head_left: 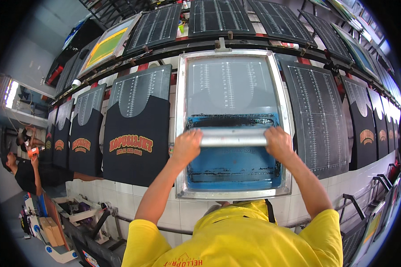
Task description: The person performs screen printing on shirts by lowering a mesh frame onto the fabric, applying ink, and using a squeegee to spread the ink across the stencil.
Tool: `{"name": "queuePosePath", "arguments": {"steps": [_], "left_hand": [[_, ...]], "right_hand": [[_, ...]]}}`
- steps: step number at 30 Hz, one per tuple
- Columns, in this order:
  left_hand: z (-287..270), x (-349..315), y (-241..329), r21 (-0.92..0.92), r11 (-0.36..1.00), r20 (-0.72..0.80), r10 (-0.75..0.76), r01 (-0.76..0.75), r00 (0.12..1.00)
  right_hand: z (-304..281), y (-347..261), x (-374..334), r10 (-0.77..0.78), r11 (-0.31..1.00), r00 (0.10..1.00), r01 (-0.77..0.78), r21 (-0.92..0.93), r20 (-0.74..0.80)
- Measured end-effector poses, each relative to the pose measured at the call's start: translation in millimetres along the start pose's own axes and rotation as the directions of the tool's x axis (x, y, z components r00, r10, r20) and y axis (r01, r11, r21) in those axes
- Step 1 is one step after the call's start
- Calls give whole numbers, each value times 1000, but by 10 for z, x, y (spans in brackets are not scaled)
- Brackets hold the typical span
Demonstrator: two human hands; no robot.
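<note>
A silver squeegee (234, 137) lies across a framed printing screen (234, 161), held level between my two hands. My left hand (188, 144) is closed around its left end, and my right hand (278, 141) grips the right end. Black ink (231, 119) spreads in a wide smeared band just beyond the squeegee, with dark streaks on the blue mesh nearer me. The screen's metal frame (181, 89) surrounds a pale mesh at the far end, through which a ruled board shows. What lies under the blue part is hidden.
Left of the screen, black printed shirts (136, 138) lie on ruled boards. A bare ruled board (316, 115) stands to the right, with more shirts (365, 129) past it. A rail (165, 51) runs behind. At far left another person (26, 173) holds an orange device (33, 151).
</note>
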State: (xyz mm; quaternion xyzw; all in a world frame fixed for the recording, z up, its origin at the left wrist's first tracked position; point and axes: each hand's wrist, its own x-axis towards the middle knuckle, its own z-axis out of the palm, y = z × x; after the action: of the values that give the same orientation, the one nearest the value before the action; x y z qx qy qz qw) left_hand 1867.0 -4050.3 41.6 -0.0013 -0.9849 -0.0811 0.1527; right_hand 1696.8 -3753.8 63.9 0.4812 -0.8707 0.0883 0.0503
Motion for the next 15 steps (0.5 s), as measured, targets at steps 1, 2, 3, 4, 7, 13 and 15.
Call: {"name": "queuePosePath", "arguments": {"steps": [1,2,3,4,7,13,15], "left_hand": [[-59,147,-11,-52,998,10,-30,30,1000],[-88,211,-24,-40,999,28,-36,37,999],[-107,263,-46,-26,999,42,-42,43,998],[-104,278,-53,-19,998,62,-51,52,997],[-178,352,-57,-24,997,80,-74,76,994],[-337,-382,362,-31,996,99,-81,84,992],[-366,-758,565,-1,999,80,-38,38,996]], "right_hand": [[-10,52,95,7,1000,1000,-8,5,16],[-27,90,166,14,1000,999,-15,9,31],[-50,124,248,20,1000,999,-20,12,43],[-63,141,284,21,1000,999,-21,-2,41],[-62,169,320,13,1000,1000,-13,-4,22],[-188,-153,-401,-50,996,997,54,72,-53],[-235,-350,-742,-60,992,992,72,99,-114]]}}
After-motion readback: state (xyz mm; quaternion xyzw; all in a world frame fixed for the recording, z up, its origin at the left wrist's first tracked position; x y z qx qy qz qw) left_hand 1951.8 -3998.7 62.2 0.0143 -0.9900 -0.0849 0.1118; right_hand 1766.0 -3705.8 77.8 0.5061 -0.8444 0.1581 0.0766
